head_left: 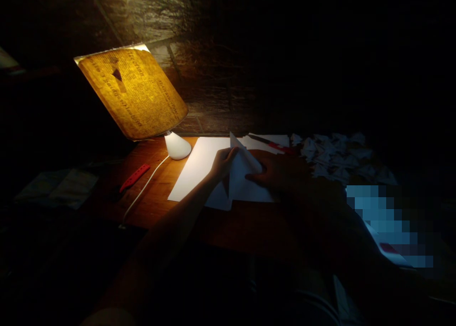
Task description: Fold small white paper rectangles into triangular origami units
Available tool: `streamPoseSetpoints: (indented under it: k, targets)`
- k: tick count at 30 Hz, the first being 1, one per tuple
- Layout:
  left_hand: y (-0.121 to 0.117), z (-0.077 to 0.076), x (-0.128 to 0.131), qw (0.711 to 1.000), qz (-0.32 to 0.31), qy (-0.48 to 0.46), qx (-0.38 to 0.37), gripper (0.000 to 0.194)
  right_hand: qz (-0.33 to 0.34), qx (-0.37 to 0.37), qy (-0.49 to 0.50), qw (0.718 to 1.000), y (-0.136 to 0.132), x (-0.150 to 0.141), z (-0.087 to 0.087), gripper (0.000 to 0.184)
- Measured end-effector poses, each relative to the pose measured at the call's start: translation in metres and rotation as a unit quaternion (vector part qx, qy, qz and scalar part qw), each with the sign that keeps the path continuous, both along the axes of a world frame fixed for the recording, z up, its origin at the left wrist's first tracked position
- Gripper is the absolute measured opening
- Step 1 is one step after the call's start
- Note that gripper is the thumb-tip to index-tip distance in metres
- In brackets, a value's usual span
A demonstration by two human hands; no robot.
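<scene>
A white sheet of paper (pixel 245 181), partly folded with a pointed top, stands raised between my hands over the table. My left hand (pixel 223 162) pinches it along its left side, thumb near the upper fold. On the right, my right hand (pixel 269 171) grips the slanting edge, though shadow covers most of its fingers. Beneath and to the left lie flat white sheets (pixel 192 174). Behind the right hand, a long dark and red tool (pixel 269 143), its kind unclear in the dimness, rests on more paper.
A lit lamp with a printed yellow shade (pixel 133 91) and white base (pixel 178 145) stands at the left on the wooden table (pixel 156 188). Its cord runs forward past a red-handled cutter (pixel 134 176). Several folded paper pieces (pixel 335 157) and a pixelated bright screen (pixel 384 226) are at right.
</scene>
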State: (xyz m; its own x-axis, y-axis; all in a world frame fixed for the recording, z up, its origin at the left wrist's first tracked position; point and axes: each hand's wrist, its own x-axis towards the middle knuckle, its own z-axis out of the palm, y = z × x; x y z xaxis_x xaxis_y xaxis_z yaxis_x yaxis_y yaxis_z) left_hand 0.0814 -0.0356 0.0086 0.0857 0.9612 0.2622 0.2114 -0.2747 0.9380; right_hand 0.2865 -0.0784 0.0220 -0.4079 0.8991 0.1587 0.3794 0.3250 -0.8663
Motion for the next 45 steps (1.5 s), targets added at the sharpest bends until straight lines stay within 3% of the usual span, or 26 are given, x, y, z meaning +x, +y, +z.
streamPoseSetpoints:
  k: [5,10,13,17,23,26,36,40,45]
  targets:
    - [0.003,0.001,-0.004,0.999,0.023,0.034,0.024,0.072,0.003,-0.032,0.0,0.999,0.001,0.004,0.005,0.053]
    - [0.007,0.0,-0.01,0.997,0.05,0.034,0.04,0.07,0.015,-0.04,0.008,0.999,-0.008,0.007,0.023,0.045]
    - [0.01,-0.001,-0.013,0.996,0.068,0.038,0.051,0.068,-0.022,-0.052,-0.003,0.998,-0.01,0.009,0.028,0.041]
    - [0.013,0.0,-0.018,0.992,0.092,0.053,0.066,0.067,-0.054,-0.12,0.046,0.99,-0.001,0.011,0.015,0.046]
    - [0.013,0.001,-0.023,0.991,0.099,0.047,0.078,0.065,-0.077,-0.15,0.144,0.975,0.01,0.014,-0.006,0.051]
    - [0.012,0.0,-0.023,0.992,0.107,0.016,0.071,0.063,-0.104,-0.156,0.17,0.967,0.009,0.013,-0.006,0.047]
    - [0.01,0.007,-0.024,0.99,0.119,-0.01,0.075,0.068,-0.179,-0.134,0.112,0.968,0.005,0.01,0.01,0.031]
    - [0.01,0.005,-0.023,0.993,0.1,-0.032,0.057,0.07,-0.155,-0.136,0.123,0.971,0.001,0.009,0.011,0.025]
    - [0.004,0.006,-0.015,0.997,0.066,-0.027,0.033,0.069,-0.123,-0.15,0.146,0.97,0.005,0.008,-0.001,0.037]
